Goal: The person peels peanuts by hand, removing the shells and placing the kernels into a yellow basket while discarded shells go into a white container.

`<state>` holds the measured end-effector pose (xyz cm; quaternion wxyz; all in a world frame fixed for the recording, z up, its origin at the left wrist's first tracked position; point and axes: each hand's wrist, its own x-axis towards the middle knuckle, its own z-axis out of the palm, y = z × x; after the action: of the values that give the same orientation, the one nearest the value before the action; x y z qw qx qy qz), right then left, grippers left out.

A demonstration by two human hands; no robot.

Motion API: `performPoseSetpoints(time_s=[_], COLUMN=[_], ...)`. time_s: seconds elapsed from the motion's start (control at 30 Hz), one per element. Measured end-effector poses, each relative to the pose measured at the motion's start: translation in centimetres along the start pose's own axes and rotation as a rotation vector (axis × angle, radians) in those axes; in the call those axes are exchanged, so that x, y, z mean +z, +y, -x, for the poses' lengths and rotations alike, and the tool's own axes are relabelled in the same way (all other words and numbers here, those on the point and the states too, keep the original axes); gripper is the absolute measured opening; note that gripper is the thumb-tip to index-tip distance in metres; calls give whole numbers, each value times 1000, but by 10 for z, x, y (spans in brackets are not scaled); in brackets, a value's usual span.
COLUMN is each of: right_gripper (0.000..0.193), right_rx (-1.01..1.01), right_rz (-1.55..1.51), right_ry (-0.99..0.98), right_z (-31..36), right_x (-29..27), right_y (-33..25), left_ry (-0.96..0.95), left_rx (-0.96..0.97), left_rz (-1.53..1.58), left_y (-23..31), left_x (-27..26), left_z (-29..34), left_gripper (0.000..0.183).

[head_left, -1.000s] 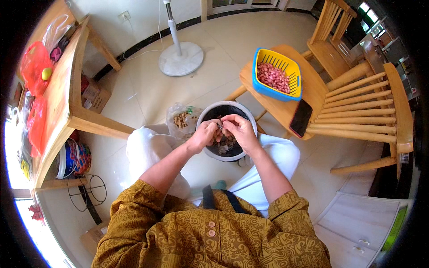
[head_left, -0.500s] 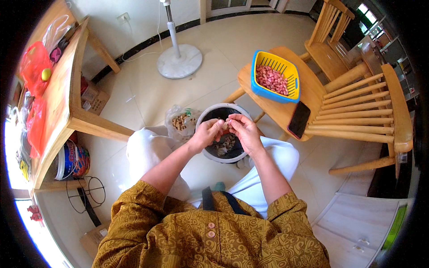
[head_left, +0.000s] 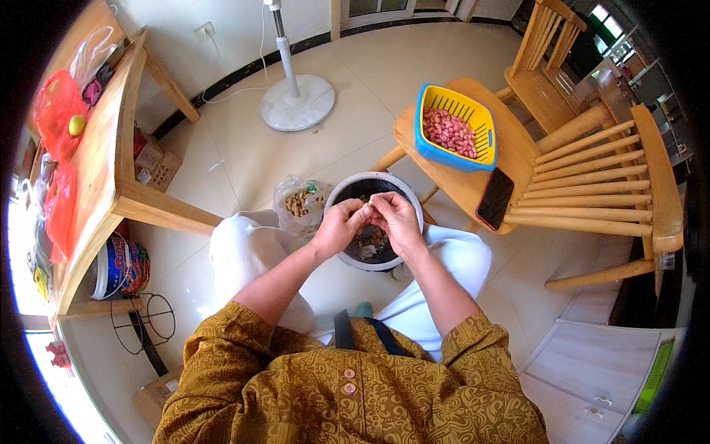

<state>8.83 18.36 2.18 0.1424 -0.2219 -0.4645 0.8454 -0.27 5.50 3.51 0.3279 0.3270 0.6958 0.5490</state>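
My left hand [head_left: 342, 226] and my right hand [head_left: 397, 222] meet fingertip to fingertip above the bin [head_left: 341, 192], both closed. Pinched between them is a small pale peanut [head_left: 370, 202], mostly hidden by the fingers. The round bin has a light rim and a dark liner, with broken shells [head_left: 373, 244] lying inside. Just left of it, a clear plastic bag [head_left: 284, 194] on the floor holds unshelled peanuts [head_left: 299, 203]. Pink shelled peanuts [head_left: 448, 133] fill part of a yellow slotted basket [head_left: 484, 118] nested in a blue one [head_left: 436, 152].
The baskets stand on a wooden chair [head_left: 518, 152] at right, beside a dark phone [head_left: 495, 200]. A fan's round base [head_left: 297, 103] is on the floor ahead. At left stands a wooden table [head_left: 107, 140] with red bags [head_left: 59, 118]; a bucket [head_left: 122, 265] sits below it.
My fingers have drawn closer together around the peanut, and my right hand has shifted slightly left and down. The baskets, bag and bin stay in place.
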Motion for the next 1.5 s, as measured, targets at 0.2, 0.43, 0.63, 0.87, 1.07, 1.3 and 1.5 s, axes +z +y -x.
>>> performPoseSetpoints(time_s=[0.2, 0.43, 0.63, 0.87, 1.07, 1.3, 1.5], right_gripper=[19, 21, 13, 39, 23, 17, 17], right_rx=[61, 117, 167, 169, -90, -293, -7], right_rz=[-109, -223, -409, -265, 247, 600, 174], right_ry=[-62, -74, 66, -234, -173, -153, -26], right_z=[-3, -2, -6, -7, 6, 7, 3], right_x=[-3, -5, -7, -11, 9, 15, 7], right_y=[0, 1, 5, -18, -22, -18, -16], left_ry=[172, 295, 4, -250, -300, -256, -282], left_rx=[184, 205, -274, -287, -346, -375, -195], left_rz=[-286, -483, 504, 790, 700, 569, 562], left_y=[-7, 10, -17, -7, -9, -9, -3], left_x=[0, 4, -6, -5, -4, -3, 5], left_z=[0, 5, -6, -4, -1, 3, 7], left_gripper=[21, 20, 35, 45, 46, 44, 42])
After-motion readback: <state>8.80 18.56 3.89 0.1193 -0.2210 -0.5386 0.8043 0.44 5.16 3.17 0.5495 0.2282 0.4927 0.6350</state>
